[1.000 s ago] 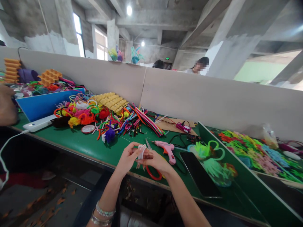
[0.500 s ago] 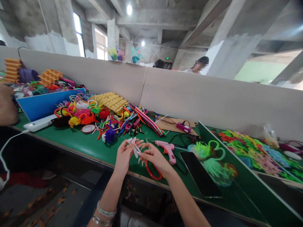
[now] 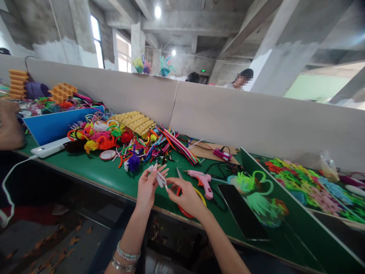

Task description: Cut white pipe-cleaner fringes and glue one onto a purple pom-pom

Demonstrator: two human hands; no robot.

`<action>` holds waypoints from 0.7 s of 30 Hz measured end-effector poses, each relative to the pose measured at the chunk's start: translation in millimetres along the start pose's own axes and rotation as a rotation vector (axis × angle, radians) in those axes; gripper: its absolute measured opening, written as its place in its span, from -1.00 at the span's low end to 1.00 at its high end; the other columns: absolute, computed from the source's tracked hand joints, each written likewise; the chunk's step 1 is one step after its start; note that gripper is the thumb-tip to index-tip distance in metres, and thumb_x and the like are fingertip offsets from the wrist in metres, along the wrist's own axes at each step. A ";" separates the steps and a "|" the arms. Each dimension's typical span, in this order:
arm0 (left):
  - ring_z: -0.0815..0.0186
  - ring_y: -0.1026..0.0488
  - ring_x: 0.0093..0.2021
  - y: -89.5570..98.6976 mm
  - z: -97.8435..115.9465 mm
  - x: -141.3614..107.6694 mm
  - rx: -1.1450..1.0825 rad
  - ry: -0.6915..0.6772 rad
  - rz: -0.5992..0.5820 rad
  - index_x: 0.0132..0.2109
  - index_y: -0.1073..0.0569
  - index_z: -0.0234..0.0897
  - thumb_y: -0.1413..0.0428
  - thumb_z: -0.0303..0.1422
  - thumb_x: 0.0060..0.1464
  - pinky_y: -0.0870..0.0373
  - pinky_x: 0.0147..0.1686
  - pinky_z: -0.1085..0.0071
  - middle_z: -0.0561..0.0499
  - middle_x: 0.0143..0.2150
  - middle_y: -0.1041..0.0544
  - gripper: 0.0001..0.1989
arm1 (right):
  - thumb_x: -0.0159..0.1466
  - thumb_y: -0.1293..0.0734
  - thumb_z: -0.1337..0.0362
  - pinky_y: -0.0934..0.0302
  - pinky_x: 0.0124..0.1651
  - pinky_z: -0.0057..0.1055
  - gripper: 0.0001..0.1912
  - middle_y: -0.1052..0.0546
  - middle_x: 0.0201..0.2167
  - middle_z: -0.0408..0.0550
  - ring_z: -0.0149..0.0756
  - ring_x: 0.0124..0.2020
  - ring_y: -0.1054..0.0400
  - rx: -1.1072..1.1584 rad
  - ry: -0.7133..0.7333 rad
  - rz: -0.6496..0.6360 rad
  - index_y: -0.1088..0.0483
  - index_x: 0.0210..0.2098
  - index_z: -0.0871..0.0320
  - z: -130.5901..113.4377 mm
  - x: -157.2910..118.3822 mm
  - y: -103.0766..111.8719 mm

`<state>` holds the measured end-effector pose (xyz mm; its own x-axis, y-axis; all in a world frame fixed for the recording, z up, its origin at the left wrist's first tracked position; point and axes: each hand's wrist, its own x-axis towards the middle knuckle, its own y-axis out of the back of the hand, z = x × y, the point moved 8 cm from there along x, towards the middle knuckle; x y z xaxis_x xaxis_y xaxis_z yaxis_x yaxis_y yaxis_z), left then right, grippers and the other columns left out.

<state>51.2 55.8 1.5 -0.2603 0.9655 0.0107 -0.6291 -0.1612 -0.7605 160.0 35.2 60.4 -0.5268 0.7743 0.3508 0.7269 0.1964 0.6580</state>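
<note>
Over the table's front edge, my left hand (image 3: 146, 190) pinches a small white fuzzy piece with folded strands, which looks like bent pipe cleaner (image 3: 160, 179). Its other fingers are spread behind the piece. My right hand (image 3: 184, 196) comes from the right, thumb and fingertips closed on the lower end of the same white piece. Scissors (image 3: 203, 198) with a red and yellow handle lie beneath my right hand, which partly covers them. Just beyond is a pink glue gun (image 3: 202, 179), its nozzle pointing left.
Colourful pipe cleaners (image 3: 182, 146) and fuzzy pieces (image 3: 105, 137) are heaped at the left and back. A phone (image 3: 242, 211) and green fuzzy figures (image 3: 261, 201) lie right, before a green divider (image 3: 299, 205). A power strip (image 3: 51, 147) and another person's arm (image 3: 11, 125) are left.
My right hand has closed in on the white piece's lower end, its fingers now curled. The scissors' yellow handle and blade show more. The left hand has tilted slightly, fingers spreading.
</note>
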 end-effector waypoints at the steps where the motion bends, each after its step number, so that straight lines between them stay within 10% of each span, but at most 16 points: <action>1: 0.17 -0.48 -0.25 0.2 0.8 -0.1 0.005 -0.002 0.003 -0.25 -0.37 -0.35 -0.19 -0.35 -0.20 -0.36 -0.17 0.24 -0.10 -0.31 -0.55 -0.70 | 0.07 -0.23 0.36 -0.20 -0.29 -0.48 -0.72 -0.46 -0.31 -0.12 -0.46 -0.42 -0.30 -0.074 0.026 -0.004 -0.31 -0.18 0.15 -2.7 -0.8 0.0; 12: 0.15 -0.47 -0.22 -9.1 -5.2 -3.3 0.032 -0.005 -0.010 -0.29 -0.37 -0.35 -0.21 -0.33 -0.25 -0.31 -0.13 0.20 -0.06 -0.37 -0.55 -0.69 | 0.23 -0.06 0.38 -0.16 -0.27 -0.36 -0.73 -0.45 -0.35 0.05 -0.29 -0.30 -0.32 -0.898 0.242 -0.029 -0.27 -0.13 0.26 -4.2 -7.0 -19.9; 21: 0.16 -0.47 -0.22 -7.8 -5.7 -4.6 0.017 0.003 -0.009 -0.28 -0.37 -0.35 -0.21 -0.31 -0.25 -0.33 -0.19 0.24 -0.09 -0.30 -0.55 -0.66 | 0.22 -0.07 0.41 -0.14 -0.32 -0.38 -0.71 -0.45 -0.38 0.01 -0.31 -0.35 -0.33 -1.053 0.235 -0.097 -0.24 -0.09 0.25 1.4 -8.9 -24.8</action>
<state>61.5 53.7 3.7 -0.2523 0.9675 0.0157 -0.6438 -0.1557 -0.7492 147.3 24.2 40.1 -0.7146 0.6264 0.3114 -0.0066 -0.4511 0.8924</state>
